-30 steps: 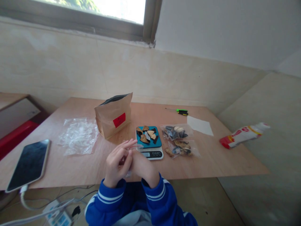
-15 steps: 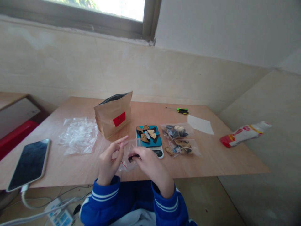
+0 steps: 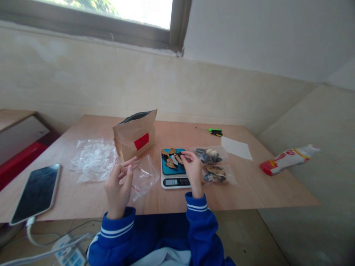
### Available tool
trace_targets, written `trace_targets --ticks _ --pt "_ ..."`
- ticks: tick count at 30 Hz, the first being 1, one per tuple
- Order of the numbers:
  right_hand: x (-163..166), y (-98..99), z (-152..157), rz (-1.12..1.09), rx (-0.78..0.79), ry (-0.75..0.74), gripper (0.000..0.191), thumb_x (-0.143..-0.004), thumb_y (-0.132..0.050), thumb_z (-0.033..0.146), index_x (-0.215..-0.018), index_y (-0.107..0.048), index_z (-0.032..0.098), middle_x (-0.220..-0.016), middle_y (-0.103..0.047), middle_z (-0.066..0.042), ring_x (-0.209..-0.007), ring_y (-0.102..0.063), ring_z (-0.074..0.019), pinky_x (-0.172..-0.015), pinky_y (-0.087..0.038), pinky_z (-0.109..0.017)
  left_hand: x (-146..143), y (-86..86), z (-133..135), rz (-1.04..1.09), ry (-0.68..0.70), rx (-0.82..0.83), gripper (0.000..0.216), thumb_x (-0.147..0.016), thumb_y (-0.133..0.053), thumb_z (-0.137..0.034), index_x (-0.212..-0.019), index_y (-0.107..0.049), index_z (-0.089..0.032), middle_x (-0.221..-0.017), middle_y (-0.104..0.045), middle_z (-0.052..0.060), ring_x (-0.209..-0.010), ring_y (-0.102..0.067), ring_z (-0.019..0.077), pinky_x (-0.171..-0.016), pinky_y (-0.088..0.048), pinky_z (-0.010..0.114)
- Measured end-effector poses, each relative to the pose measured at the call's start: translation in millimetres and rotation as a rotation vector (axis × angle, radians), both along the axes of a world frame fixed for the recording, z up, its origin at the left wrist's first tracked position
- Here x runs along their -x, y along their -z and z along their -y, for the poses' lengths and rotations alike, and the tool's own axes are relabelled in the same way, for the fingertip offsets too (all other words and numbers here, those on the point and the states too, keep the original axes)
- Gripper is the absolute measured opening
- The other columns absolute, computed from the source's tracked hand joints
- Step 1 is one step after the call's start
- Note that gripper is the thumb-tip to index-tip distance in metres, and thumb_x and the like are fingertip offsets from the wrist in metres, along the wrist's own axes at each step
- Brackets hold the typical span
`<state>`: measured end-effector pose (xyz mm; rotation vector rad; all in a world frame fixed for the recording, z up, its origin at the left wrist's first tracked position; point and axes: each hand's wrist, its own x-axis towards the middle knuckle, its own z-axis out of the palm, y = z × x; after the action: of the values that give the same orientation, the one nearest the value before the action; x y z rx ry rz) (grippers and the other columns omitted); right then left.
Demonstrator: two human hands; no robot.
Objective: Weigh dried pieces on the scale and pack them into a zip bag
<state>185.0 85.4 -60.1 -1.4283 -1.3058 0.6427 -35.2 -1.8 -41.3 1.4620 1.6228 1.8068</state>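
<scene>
My right hand [image 3: 192,166] is over the right side of a kitchen scale [image 3: 166,183] with a blue-green top. Its thumb and fingertips pinch a dried mushroom piece [image 3: 179,158], partly hidden by the fingers. More brown and dark dried mushroom slices [image 3: 171,163] lie on the scale around a small pale packet. My left hand [image 3: 119,186] is raised over the table with its index finger stretched out, and holds nothing I can see. Just right of it, a clear zip bag [image 3: 145,175] with a red strip lies flat.
A brown paper pouch [image 3: 133,138] stands open behind the zip bag. Crumpled clear plastic bags [image 3: 93,160] and a phone [image 3: 36,192] on a cable lie left. To the right are bagged dried mushrooms [image 3: 215,173], screwdrivers [image 3: 215,132], white paper [image 3: 237,147] and a bottle [image 3: 288,159].
My right hand has moved from above the zip bag, where it held a dark piece, up and right to the scale. My left hand has shifted slightly left, uncovering the bag.
</scene>
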Motion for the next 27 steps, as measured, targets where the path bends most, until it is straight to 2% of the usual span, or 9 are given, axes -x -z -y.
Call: trace_targets --ticks 4,9,13,17,27 --pt "11 6.7 -1 0.071 0.007 -0.038 0.017 -0.079 -0.058 0.028 -0.086 -0.068 0.016 -0.084 -0.074 -0.010 -0.077 -0.070 -0.0228 -0.067 -0.051 -0.032 1 -1.0 1 0.000 -0.003 -0.006 0.029 -0.090 -0.055 -0.028 -0.067 -0.041 -0.019 -0.111 -0.072 0.007 -0.090 -0.072 0.0173 -0.076 -0.060 0.029" --pt "4 9.2 6 0.093 -0.008 -0.044 0.025 -0.083 -0.055 0.035 -0.089 -0.069 0.016 -0.085 -0.074 -0.010 -0.075 -0.068 -0.0226 -0.065 -0.050 -0.032 5 1.3 1 0.006 -0.015 0.000 0.029 -0.090 -0.056 -0.029 -0.067 -0.041 -0.019 -0.110 -0.072 0.007 -0.090 -0.072 0.0183 -0.074 -0.060 0.030" --pt "-10 7.0 14 0.065 -0.089 0.052 0.030 -0.086 -0.051 0.039 -0.094 -0.069 0.016 -0.096 -0.073 -0.011 -0.084 -0.065 -0.0221 -0.075 -0.050 -0.034 6 2.6 0 0.011 -0.008 -0.004 0.028 -0.090 -0.056 -0.029 -0.068 -0.041 -0.019 -0.110 -0.071 0.007 -0.090 -0.072 0.0182 -0.077 -0.060 0.032" --pt "-24 11.2 24 0.038 -0.103 0.126 0.032 -0.086 -0.051 0.041 -0.092 -0.067 0.015 -0.097 -0.072 -0.012 -0.088 -0.064 -0.0234 -0.081 -0.049 -0.037 5 2.1 -1 0.005 0.004 -0.009 0.029 -0.090 -0.055 -0.029 -0.067 -0.041 -0.019 -0.109 -0.072 0.008 -0.091 -0.072 0.0183 -0.077 -0.059 0.030" --pt "-39 18.5 32 0.111 -0.060 0.018 0.032 -0.090 -0.047 0.040 -0.095 -0.066 0.015 -0.099 -0.070 -0.012 -0.088 -0.063 -0.0229 -0.078 -0.047 -0.036 3 3.5 -2 -0.003 0.050 0.017 0.028 -0.089 -0.056 -0.030 -0.067 -0.041 -0.020 -0.109 -0.071 0.008 -0.089 -0.072 0.0188 -0.077 -0.060 0.033"
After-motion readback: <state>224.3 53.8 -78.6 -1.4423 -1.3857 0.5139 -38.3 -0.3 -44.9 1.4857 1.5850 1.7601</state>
